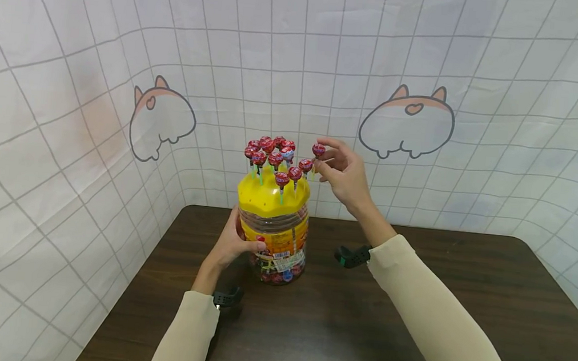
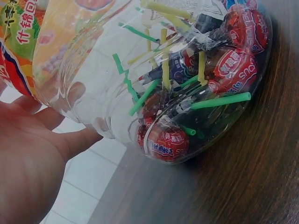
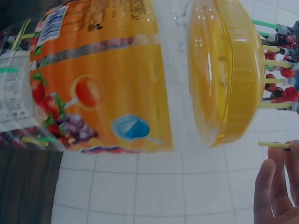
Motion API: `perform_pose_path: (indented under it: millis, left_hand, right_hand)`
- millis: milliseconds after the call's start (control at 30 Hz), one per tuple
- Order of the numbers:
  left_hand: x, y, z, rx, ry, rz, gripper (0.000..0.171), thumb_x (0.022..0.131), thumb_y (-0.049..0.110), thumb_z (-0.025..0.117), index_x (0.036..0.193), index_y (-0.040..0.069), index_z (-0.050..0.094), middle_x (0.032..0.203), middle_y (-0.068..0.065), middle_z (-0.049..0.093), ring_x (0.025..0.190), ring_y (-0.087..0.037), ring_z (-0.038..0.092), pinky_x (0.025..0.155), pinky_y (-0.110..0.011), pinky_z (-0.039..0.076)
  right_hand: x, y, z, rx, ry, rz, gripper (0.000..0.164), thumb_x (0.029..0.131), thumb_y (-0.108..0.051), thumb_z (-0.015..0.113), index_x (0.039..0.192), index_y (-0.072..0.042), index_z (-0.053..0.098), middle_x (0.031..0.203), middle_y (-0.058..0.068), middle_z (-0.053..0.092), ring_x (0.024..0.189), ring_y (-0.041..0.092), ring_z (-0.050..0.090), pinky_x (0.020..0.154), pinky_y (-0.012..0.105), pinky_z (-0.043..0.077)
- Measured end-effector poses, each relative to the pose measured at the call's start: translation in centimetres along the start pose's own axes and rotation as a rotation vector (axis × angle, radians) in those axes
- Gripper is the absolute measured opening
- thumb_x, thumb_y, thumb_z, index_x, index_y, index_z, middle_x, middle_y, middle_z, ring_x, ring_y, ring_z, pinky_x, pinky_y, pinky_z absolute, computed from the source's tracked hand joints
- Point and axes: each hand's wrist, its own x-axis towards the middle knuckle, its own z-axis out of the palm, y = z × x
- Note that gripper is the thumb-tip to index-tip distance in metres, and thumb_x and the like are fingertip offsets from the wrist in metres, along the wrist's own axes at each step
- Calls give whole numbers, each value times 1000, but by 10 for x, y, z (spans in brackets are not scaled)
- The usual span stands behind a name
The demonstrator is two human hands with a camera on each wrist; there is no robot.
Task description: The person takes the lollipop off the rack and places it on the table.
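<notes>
A clear plastic jar (image 1: 291,238) with an orange label and a yellow lid (image 1: 267,193) stands upright on the table. Several red-wrapped lollipops (image 1: 275,159) stick up from holes in the lid, mostly toward its back and right side. My left hand (image 1: 228,247) grips the jar's left side, thumb across the front. In the left wrist view, loose lollipops (image 2: 170,140) lie at the jar's bottom. Beside the lid's right edge, my right hand (image 1: 348,177) pinches a red lollipop (image 1: 318,150). Its yellow stick (image 3: 271,144) points down, apart from the lid in the right wrist view.
The dark wooden table (image 1: 412,306) spreads around the jar. Behind and to the sides hangs a white grid-patterned curtain (image 1: 290,49) with cartoon animal prints. Black straps (image 1: 353,257) circle both wrists, below beige sleeves (image 1: 427,307).
</notes>
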Motion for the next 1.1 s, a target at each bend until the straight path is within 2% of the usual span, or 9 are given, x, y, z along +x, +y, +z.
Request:
perform_pose_path:
  millis: [267, 500, 633, 867, 1100]
  left_hand:
    - [-3, 2, 2, -7, 17, -34, 96, 84, 13, 86, 154, 28, 23, 142, -8, 50, 124, -22, 59, 105, -34, 54]
    - [-2, 0, 0, 0, 1, -11, 96, 85, 11, 84, 155, 27, 22, 143, -7, 49, 126, -22, 59, 105, -34, 54]
    - [0, -1, 0, -1, -10, 7, 96, 85, 11, 84, 156, 27, 21, 143, -8, 49, 126, -22, 59, 105, -35, 54]
    - [-1, -1, 0, -6, -5, 3, 97, 85, 11, 84, 156, 29, 21, 143, -8, 49, 126, -22, 59, 105, -34, 54]
    - [-1, -1, 1, -3, -3, -1, 96, 84, 10, 84, 155, 27, 22, 142, -7, 49, 127, -22, 58, 105, -34, 54]
  right_hand:
    - [-17, 5, -15, -18, -20, 18, 40, 96, -8, 69, 135, -10, 61, 107, 22, 68, 76, 14, 68, 63, 30, 60]
    - [-40, 18, -28, -25, -10, 66, 41, 96, -7, 69, 136, -8, 60, 108, 24, 68, 75, 17, 68, 64, 28, 60]
    - [-55, 28, -35, 0, -3, 85, 40, 96, -5, 69, 135, -7, 60, 105, 20, 68, 75, 22, 69, 63, 28, 59]
    - [-82, 49, -43, 30, -13, 172, 41, 95, -3, 69, 135, -4, 59, 105, 14, 67, 75, 15, 67, 61, 25, 58]
    - [-104, 72, -49, -13, -29, 240, 42, 95, -2, 68, 136, -4, 58, 108, 22, 65, 73, 16, 69, 63, 32, 60]
